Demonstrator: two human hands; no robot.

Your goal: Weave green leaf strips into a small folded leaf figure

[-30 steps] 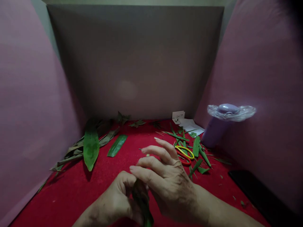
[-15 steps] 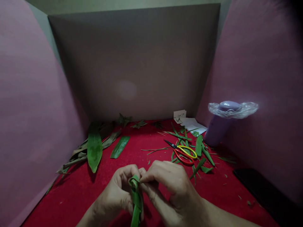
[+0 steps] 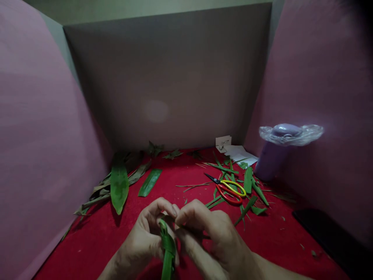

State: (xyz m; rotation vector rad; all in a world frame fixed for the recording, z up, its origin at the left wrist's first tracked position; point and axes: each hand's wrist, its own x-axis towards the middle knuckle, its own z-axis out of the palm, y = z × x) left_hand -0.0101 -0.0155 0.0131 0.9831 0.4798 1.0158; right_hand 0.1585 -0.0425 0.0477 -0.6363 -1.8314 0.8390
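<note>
A folded green leaf strip [image 3: 168, 249], wrapped round itself near its top, stands between my hands at the bottom middle. My left hand [image 3: 145, 233] is closed round it, thumb on the near side and fingers curled behind. My right hand [image 3: 214, 237] is closed, with thumb and forefinger pinched together at the far right side of the folded top, on what looks like a leaf end. The pinched part is mostly hidden by the fingers. Beyond my right hand lie scissors [image 3: 227, 188] with one yellow and one red handle, blades pointing to the back left.
A long broad leaf [image 3: 119, 186] lies over dried leaves [image 3: 100, 194] at left, near a cut leaf piece [image 3: 150, 182]. Leaf scraps [image 3: 247, 181] surround the scissors. White papers [image 3: 240, 154], a purple bottle with plastic wrap [image 3: 271, 159] and a dark flat object [image 3: 323, 229] are at right.
The loop at the top of the folded leaf looks narrower, its end drawn away behind it. My right fingers have shifted slightly. The whole view has moved a little.
</note>
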